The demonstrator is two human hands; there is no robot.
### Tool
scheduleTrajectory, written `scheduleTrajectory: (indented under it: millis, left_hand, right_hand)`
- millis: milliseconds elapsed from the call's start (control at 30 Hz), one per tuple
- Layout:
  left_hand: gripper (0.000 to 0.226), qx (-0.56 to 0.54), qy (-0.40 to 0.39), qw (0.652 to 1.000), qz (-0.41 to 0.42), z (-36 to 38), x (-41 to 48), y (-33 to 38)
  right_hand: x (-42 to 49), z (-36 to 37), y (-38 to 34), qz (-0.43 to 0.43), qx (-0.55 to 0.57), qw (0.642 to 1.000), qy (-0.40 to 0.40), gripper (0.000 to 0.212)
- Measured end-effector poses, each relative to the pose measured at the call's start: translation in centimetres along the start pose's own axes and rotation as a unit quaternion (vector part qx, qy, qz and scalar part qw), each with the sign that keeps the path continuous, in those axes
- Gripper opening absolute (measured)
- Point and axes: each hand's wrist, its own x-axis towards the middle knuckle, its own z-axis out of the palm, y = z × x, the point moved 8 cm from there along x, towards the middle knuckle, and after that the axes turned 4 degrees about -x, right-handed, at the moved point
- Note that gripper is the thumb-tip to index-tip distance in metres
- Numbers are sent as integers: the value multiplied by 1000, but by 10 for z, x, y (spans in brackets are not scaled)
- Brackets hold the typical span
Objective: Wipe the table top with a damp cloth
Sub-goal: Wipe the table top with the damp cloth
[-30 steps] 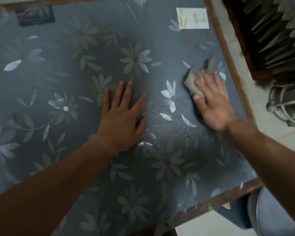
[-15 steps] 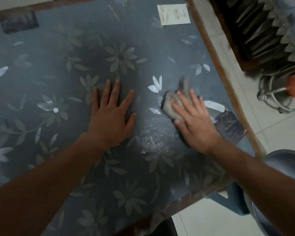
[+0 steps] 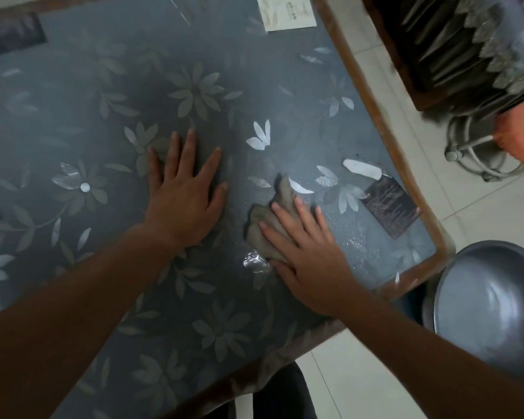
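Table top (image 3: 73, 86) — grey-blue glossy surface printed with pale flowers and leaves, edged in brown wood; beads of water and a bright wet patch lie near the right corner.

Cloth (image 3: 280, 204) — small crumpled grey-brown rag, resting on the table top just left of the wet beaded area, one peak sticking out beyond the fingertips.

Right hand (image 3: 309, 252) — spread flat, palm down, fingers extended over the cloth; it pins the rag by pressure rather than gripping it, which suits sliding it across the surface.

Left hand (image 3: 183, 195) — opened wide, empty, palm flat on the table beside the cloth but apart from it; likely planted there as a brace while the person leans in.

Dark rectangular card (image 3: 390, 207) — lies flat near the right edge, seemingly under the glossy cover.

White printed paper slip (image 3: 286, 10) — at the far edge, well apart from the hands.

Round grey metal basin (image 3: 493, 300) — off the table corner, below its level; contents not discernible.

Judgement: wiping is mid-course — the near-right corner looks wet, the far left dry.
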Motion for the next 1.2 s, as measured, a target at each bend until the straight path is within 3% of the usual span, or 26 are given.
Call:
scheduleTrajectory:
  millis: [67, 133, 200, 267, 367, 433, 500, 600, 667, 733, 833, 900, 967, 1100, 1167, 1200]
  left_hand:
    - [63, -3, 7, 1000, 14, 3, -5, 10]
    - [62, 0, 7, 1000, 30, 8, -11, 22]
    - [62, 10, 2, 999, 37, 14, -15, 32]
    - [62, 23, -3, 999, 36, 19, -17, 40]
    - [63, 24, -19, 999, 26, 24, -19, 43]
    - [63, 18, -17, 999, 23, 24, -22, 42]
    - [61, 17, -3, 1000, 24, 22, -28, 43]
    - [57, 23, 22, 999, 12, 21, -50, 38]
    - [58, 28, 25, 999, -1, 24, -67, 37]
    - [60, 37, 16, 999, -15, 28, -81, 38]
    - [65, 49, 7, 998, -25, 32, -87, 42]
    - [65, 55, 14, 998, -25, 33, -87, 43]
    - [64, 62, 25, 997, -26, 34, -88, 43]
    - [62, 75, 38, 996, -23, 35, -88, 42]
    - [62, 79, 39, 996, -18, 36, -88, 42]
    - [62, 78, 39, 996, -18, 36, -88, 42]
  right_hand:
    - [4, -7, 44, 64, -7, 998, -1, 57]
    - [18, -19, 99, 186, 24, 982, 12, 58]
    - [24, -25, 115, 253, 58, 965, 22, 59]
    - [14, -20, 87, 221, 28, 974, 31, 58]
    - [-25, -2, 26, 39, -8, 999, -15, 59]
    - [-27, -4, 35, -31, -9, 999, -34, 60]
    - [-4, -14, 68, 15, 6, 1000, -14, 57]
    - [42, -27, 115, 167, 78, 983, 20, 58]
    - [55, -27, 109, 194, 72, 978, 42, 59]
    - [46, -24, 79, 135, 54, 988, 53, 58]
    - [-5, -9, 29, -23, 13, 999, 33, 58]
    - [-32, -2, 31, -77, 1, 997, 6, 58]
    - [-37, -5, 61, -47, -9, 999, 3, 59]
    - [-33, -18, 121, 185, 59, 979, 57, 57]
    - [-39, -14, 96, 203, 42, 976, 67, 57]
    - [-44, -8, 72, 161, 32, 985, 56, 57]
